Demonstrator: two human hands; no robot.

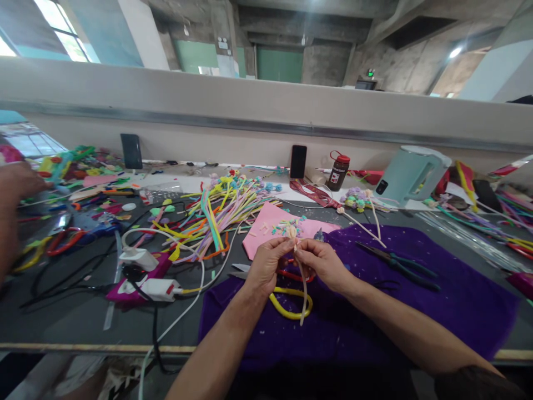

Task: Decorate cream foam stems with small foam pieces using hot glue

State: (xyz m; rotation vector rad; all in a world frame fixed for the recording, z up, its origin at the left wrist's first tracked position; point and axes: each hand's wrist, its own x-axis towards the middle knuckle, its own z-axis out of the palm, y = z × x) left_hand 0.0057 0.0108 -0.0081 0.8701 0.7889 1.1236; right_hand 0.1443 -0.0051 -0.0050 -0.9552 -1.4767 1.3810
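Observation:
A cream pipe-cleaner flower (pixel 292 232) is pinched between both hands, its fuzzy stem hanging down below them. My left hand (pixel 268 265) is closed on the flower's base from the left. From the right, the fingers of my right hand (pixel 323 262) press together at the same spot, where the stem starts. Under my hands lie scissors with yellow and red handles (pixel 293 315), partly hidden by them. Just behind is a pink sheet (pixel 260 233) with small cut pieces of pipe cleaner (pixel 287 225) on it. Dark-handled pliers (pixel 400 264) rest on the purple cloth (pixel 453 294) to the right.
Bundled coloured pipe cleaners (pixel 208 222) spread at centre left. Power strips with plugs (pixel 144 286) and cables lie nearer. Along the back stand a phone (pixel 298 161), a brown bottle (pixel 339 172) and a pale green kettle (pixel 410 175). Another person's hand (pixel 20 180) reaches in at far left.

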